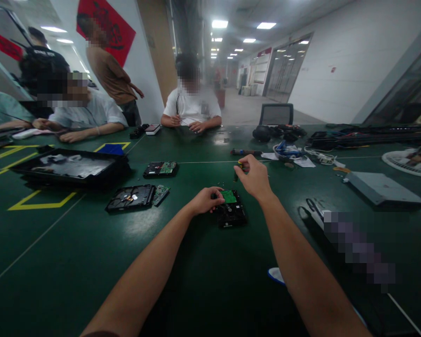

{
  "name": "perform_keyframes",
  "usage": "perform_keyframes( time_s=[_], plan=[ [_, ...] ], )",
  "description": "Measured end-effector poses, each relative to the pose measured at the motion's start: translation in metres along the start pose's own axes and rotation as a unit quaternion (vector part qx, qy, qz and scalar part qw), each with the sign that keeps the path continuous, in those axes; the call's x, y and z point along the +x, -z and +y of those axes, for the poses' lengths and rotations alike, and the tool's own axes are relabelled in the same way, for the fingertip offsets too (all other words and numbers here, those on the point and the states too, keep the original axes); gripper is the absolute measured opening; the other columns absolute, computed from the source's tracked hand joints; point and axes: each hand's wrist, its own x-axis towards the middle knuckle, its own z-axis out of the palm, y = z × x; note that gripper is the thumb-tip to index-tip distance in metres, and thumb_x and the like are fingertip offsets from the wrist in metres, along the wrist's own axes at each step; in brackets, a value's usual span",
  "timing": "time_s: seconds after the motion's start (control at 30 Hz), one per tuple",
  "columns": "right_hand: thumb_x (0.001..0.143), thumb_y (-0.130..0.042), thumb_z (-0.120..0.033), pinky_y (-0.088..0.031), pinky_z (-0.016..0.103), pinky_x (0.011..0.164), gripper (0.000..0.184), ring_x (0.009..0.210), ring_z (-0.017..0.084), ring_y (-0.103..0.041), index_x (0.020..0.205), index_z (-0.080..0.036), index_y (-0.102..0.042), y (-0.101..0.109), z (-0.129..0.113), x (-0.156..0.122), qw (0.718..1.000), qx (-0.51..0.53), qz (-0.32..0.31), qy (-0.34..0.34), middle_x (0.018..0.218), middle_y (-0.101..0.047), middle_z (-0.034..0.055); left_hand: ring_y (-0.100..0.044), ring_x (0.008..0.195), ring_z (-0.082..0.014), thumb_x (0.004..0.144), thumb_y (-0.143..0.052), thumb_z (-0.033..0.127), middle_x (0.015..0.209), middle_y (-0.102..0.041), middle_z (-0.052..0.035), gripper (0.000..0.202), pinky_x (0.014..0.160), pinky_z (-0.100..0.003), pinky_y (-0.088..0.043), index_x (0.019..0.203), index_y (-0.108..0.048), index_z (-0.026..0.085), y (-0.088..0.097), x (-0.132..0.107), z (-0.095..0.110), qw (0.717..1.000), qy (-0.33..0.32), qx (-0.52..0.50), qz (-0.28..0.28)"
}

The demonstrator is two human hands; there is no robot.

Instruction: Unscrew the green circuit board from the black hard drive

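Your left hand [207, 200] reached forward, its fingers gripping the left edge of a rectangular black hard drive [232, 218] on the dark-green table [196, 285]. Your right hand [254, 175], raised near its far-right corner, pinched a slim yellow-and-dark screwdriver [235, 176], tip indistinct.

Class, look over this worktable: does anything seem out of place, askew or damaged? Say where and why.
Yes: left of the left hand, a circuit board lies askew beside a black hard drive, apparently detached, whereas the drive behind shows a green board on top. No clear damage shows on the drive by that hand.
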Motion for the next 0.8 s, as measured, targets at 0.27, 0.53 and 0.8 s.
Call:
perform_keyframes(
  time_s=[0.27, 0.53, 0.8],
  plan=[
    [0.086, -0.064, -0.024, -0.055, 0.04, 0.082, 0.014, 0.088, 0.023, -0.066, 0.099, -0.021, -0.062, -0.0005, -0.001, 0.0002, 1.0, 0.0, 0.02, 0.007, 0.101, -0.066, 0.009, -0.057, 0.054, -0.0032, 0.086, -0.074, 0.039, 0.151, -0.047, -0.0155, 0.029, 0.045, -0.023, -0.051, 0.088, -0.067, 0.012, 0.0005, -0.0011, 0.0008, 1.0, 0.001, 0.002, 0.002],
    [0.09, -0.062, -0.028, -0.055, 0.039, 0.084, 0.014, 0.088, 0.022, -0.067, 0.102, -0.022, -0.063, -0.0024, 0.0003, -0.0005, 1.0, 0.017, 0.006, 0.025, 0.101, -0.067, 0.0072, -0.057, 0.053, -0.003, 0.086, -0.073, 0.038, 0.151, -0.047, -0.0167, 0.028, 0.044, -0.022, -0.051, 0.087, -0.065, 0.012, -0.0002, -0.001, 0.0017, 1.0, -0.005, -0.003, 0.001],
    [0.089, -0.064, -0.032, -0.056, 0.04, 0.082, 0.012, 0.086, 0.022, -0.068, 0.096, -0.023, -0.062, -0.0028, 0.0012, 0.0, 1.0, 0.021, 0.011, -0.001, 0.095, -0.07, 0.0057, -0.057, 0.054, -0.0026, 0.087, -0.072, 0.041, 0.152, -0.046, -0.0155, 0.029, 0.046, -0.022, -0.051, 0.088, -0.065, 0.012, 0.0002, -0.0029, 0.0037, 1.0, 0.003, 0.0, 0.0]
  ],
)
